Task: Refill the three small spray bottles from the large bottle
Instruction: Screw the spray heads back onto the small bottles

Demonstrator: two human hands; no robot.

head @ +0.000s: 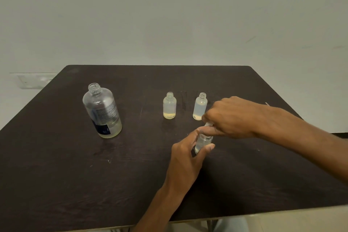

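The large clear bottle [102,113] stands uncapped at the table's left, with a little yellowish liquid at its bottom. Two small bottles stand open in the middle: one [169,105] with a thin layer of yellowish liquid, another [200,106] to its right, partly behind my right hand. My left hand [188,150] grips the body of a third small bottle [202,142] just above the table. On that bottle's top, my right hand [228,117] is closed around the white spray cap [208,124].
The dark table [75,175] has its front edge near the bottom of the view and its far edge against a plain wall. A thin pale object [267,103] pokes out behind my right wrist. A person's knee shows under the front edge.
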